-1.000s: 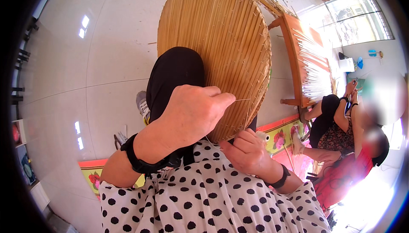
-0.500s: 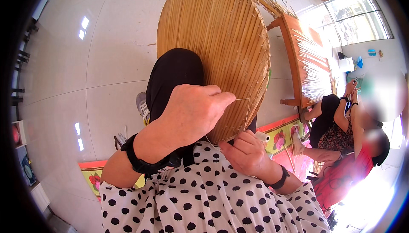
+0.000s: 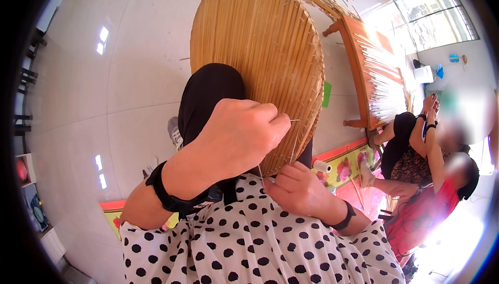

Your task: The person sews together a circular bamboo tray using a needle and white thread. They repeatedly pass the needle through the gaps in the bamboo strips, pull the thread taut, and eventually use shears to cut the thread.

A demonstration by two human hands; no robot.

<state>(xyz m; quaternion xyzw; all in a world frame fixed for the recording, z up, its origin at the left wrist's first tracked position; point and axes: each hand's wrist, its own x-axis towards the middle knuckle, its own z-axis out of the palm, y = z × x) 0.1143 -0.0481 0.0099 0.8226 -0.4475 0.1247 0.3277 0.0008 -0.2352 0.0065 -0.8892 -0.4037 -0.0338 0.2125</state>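
Note:
A large round mat of straw-coloured strips [image 3: 260, 34], stitched along its rim, rests against my black-trousered left leg [image 3: 208, 84]. My left hand [image 3: 249, 130] is over the lower part of the mat, thumb and forefinger pinched on a thin needle [image 3: 294, 120] that points rightward. Thread [image 3: 293, 151] runs down across the mat toward the rim. My right hand [image 3: 295, 188] is curled at the bottom rim, pinching thread, with another strand hanging beside its thumb. A white spool [image 3: 322, 166] lies just beyond that hand.
A wooden bench [image 3: 361, 71] at the right bears many pale strips [image 3: 379, 76]. Two people [image 3: 416, 190] sit at the right on a flowered mat [image 3: 345, 167]. A green flat piece [image 3: 326, 94] lies beside the round mat. Tiled floor [image 3: 119, 76] spreads to the left.
My left hand has shifted slightly with the needle, of which less shows. The round mat has moved a little left, showing more of the green piece. The people's raised hands have shifted.

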